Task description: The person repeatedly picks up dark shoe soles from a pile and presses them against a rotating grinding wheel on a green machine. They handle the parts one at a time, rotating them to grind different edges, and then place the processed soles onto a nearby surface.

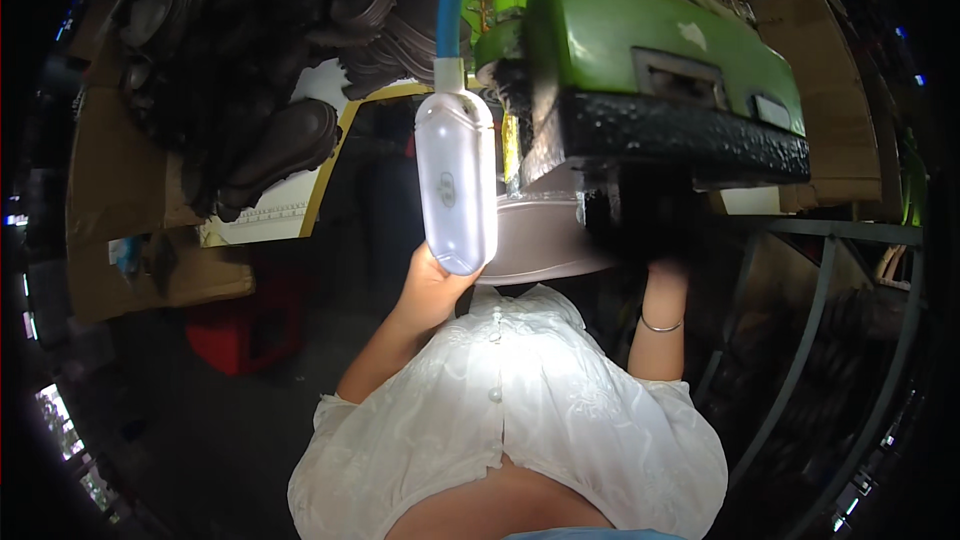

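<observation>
A grey-brown shoe sole [545,243] sits under the head of a green sewing-type machine [640,50]. My left hand [436,288] is at the sole's left end and looks closed on its edge; a long translucent lamp [455,185] on a blue flexible neck covers most of its fingers. At the sole's right side, my right hand [668,273] reaches up behind the machine's dark lower part. Only its wrist end shows, so its fingers and grip are hidden.
Dark shoe soles [278,150] are heaped at the upper left, by a cardboard box [130,210]. A red stool [250,325] stands below them. On the right are another cardboard box [840,110] and a grey metal frame [815,310].
</observation>
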Tool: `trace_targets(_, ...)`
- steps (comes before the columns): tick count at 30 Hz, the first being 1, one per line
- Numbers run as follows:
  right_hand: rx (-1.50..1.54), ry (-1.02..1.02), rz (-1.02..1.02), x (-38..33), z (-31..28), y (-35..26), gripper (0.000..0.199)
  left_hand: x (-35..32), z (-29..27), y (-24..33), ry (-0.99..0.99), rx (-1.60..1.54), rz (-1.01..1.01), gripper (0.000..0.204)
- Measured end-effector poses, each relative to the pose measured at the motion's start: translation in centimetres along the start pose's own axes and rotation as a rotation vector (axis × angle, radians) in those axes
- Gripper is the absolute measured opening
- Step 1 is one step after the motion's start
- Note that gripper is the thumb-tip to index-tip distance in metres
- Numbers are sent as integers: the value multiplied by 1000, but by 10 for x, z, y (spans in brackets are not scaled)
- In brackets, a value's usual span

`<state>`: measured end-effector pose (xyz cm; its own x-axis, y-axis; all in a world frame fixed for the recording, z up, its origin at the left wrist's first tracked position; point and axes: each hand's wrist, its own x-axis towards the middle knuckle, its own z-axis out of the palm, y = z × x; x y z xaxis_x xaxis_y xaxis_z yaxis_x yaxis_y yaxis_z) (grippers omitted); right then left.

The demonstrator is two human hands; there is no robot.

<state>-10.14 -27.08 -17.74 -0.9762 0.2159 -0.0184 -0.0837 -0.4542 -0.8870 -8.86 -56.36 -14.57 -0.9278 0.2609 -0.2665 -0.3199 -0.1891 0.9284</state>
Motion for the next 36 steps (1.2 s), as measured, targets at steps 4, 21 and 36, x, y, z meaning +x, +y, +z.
trace_targets(4, -153, -92, -76, 1, 38, 7, 29, -4, -34, -5, 43, 56, 57, 33)
trace_targets(21, -338, -358, 131, -4, 113, 19, 33, 5, -11, -93, -438, 545, -131, 35)
trace_targets(36, -512, -611, 584, -54, -11, 60, 32, 38, 36, -6, -4, 161, 375, 33)
